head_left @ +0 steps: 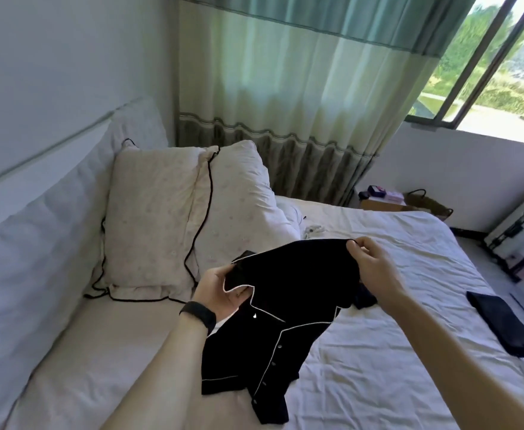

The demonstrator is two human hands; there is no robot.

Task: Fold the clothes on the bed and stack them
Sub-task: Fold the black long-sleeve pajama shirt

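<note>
Up off the bed, just in front of the pillow: a black shirt with white piping, buttoned, hem trailing on the sheet. Gripped at the collar by the left hand, fingers curled round the piped edge. Pinched at the far shoulder by the right hand, thumb and fingertips closed on the seam. Not folded yet, probably being spread for laying flat. Well right of the pillow, at the mattress edge, a dark folded garment, seemingly the start of the stack. Under the shirt, a crumpled dark piece, likely waiting. Early going: one folded, one in hand, at least one left.
</note>
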